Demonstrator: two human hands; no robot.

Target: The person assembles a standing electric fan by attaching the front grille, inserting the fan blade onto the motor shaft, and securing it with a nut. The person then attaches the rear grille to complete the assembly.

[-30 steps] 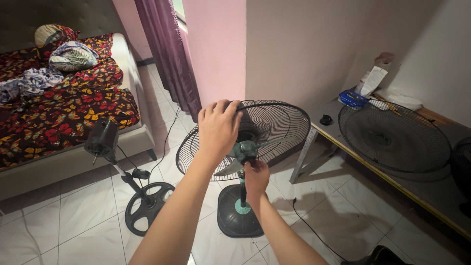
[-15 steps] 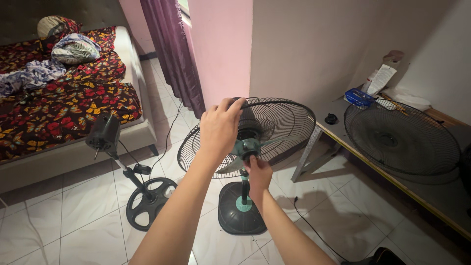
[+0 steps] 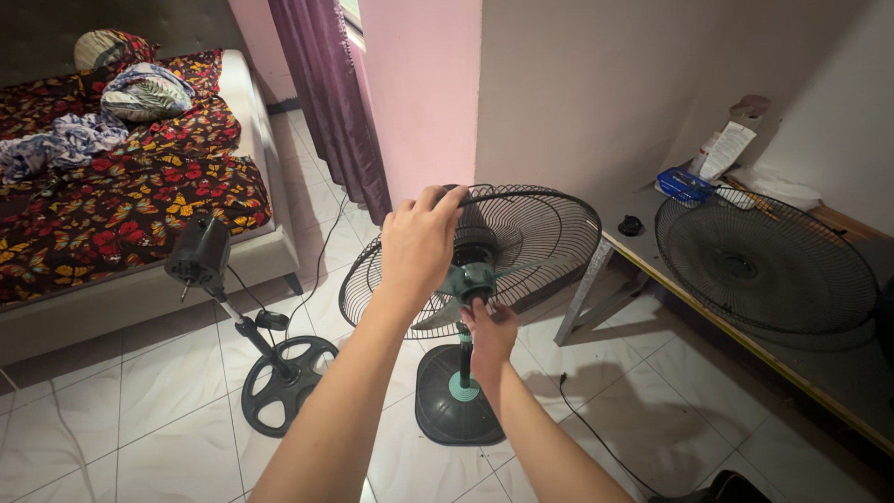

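Bed (image 3: 140, 186): far left, under a butterfly-print cover with crumpled clothes on top.
Bare fan stand (image 3: 223, 307): near the bed, black motor head with no grille, round spoked base on the tiled floor (image 3: 121, 401).
Curtain (image 3: 326, 84): purple, hanging at the far wall behind the stand.
Left hand (image 3: 419, 244): up high, fingers curled over the top rim of the rear grille (image 3: 521, 233), clamped on the wire.
Standing fan (image 3: 466, 279): centre of the scene, front guard off, teal blade hub (image 3: 470, 278) exposed, black square base (image 3: 456, 410) planted on the tiles.
Right hand (image 3: 489, 333): just below the hub, fingers closed round the pole; the exact grip is hard to make out from here, the hand hides it.
Table (image 3: 819, 363): right side, grey top with a yellow edge.
Loose grille (image 3: 759, 265): lying on the table, well apart from both hands.
Small things: black cap (image 3: 631, 224) and blue box (image 3: 684, 184) at the table's far end.
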